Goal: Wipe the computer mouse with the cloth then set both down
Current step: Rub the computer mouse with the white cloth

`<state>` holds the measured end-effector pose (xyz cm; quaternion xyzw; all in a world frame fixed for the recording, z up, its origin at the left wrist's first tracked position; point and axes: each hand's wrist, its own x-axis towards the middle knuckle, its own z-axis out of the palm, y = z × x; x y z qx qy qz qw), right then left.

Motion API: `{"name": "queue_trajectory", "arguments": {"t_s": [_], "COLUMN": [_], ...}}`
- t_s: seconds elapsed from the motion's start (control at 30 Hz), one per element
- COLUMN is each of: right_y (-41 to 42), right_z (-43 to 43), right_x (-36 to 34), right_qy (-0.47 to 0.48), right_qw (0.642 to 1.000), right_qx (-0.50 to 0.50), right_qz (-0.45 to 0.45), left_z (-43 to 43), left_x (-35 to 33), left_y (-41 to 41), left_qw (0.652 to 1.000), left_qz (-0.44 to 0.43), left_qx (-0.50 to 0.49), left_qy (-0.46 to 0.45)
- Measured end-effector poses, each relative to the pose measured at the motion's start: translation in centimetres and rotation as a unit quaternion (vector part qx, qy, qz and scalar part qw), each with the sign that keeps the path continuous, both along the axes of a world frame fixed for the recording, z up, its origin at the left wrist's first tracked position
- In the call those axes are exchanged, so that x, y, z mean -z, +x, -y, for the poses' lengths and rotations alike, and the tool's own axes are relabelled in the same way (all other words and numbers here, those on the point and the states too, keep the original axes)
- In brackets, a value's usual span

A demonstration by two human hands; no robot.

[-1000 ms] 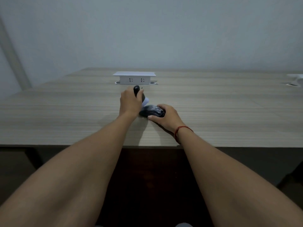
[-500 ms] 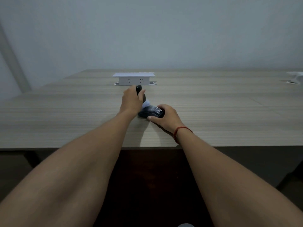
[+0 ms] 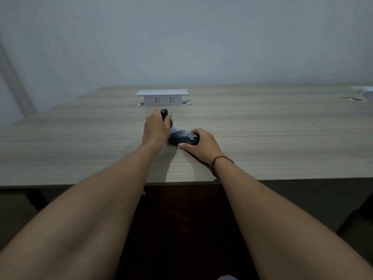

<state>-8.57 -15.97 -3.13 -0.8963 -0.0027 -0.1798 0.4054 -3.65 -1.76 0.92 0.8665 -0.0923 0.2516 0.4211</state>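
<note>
- The right hand (image 3: 201,145) rests on the wood-grain laminate table (image 3: 262,138), its thumb along the near side and its fingers curled over the far right end of a dark, rounded plastic computer mouse (image 3: 182,137); it grasps the mouse, which sits on the tabletop near the table's middle, closer to the near edge than to the far one.
- A thin red string bracelet (image 3: 219,161) circles the right wrist.
- The left hand (image 3: 156,129) lies just left of the mouse, clenched round a small dark rounded object (image 3: 164,113) whose top pokes out above the knuckles; what that object is cannot be told.
- A scrap of pale, whitish-blue cloth (image 3: 174,129) shows between the left hand and the mouse, touching both; most of it is hidden by the hand, so whether the hand grips it cannot be told.
- Farther off, a white rectangular pop-up socket box (image 3: 161,97) stands raised from the table.
- At the far right edge a second white fitting (image 3: 363,91) is only partly in view.
</note>
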Motion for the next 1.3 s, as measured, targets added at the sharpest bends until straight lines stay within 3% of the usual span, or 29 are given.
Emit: {"name": "queue_trajectory", "arguments": {"t_s": [0.17,0.37,0.6,0.73,0.97,1.2,1.3], "right_y": [0.0,-0.1,-0.4,-0.8,-1.0,-0.7,-0.8], "right_z": [-0.1,-0.2,-0.5,-0.5,-0.8,-0.6,-0.5], "right_x": [0.0,-0.2,-0.3,-0.4,-0.4,-0.2,-0.2], "right_qy": [0.006,-0.008,-0.009,-0.003,-0.064,-0.032,-0.036], "right_qw": [1.0,1.0,0.997,0.995,0.991,0.995,0.994], "right_qx": [0.012,0.019,0.074,0.095,0.115,0.094,0.098], "right_qz": [-0.02,-0.022,-0.032,-0.027,-0.005,-0.032,-0.02], "left_z": [1.7,-0.1,0.7,2.5,2.0,2.9,2.6], "left_x": [-0.1,1.3,-0.4,0.6,0.2,0.3,0.9], "left_y": [-0.9,-0.3,-1.9,-2.5,-2.7,-3.2,-3.4], "left_qw": [0.998,0.993,0.986,0.992,0.995,0.997,0.998], "left_qz": [0.021,-0.047,0.045,0.046,0.004,0.058,0.031], "left_qx": [0.009,-0.072,-0.059,-0.031,-0.094,-0.001,-0.034], "left_qy": [-0.051,-0.076,-0.147,-0.112,-0.042,-0.048,-0.047]}}
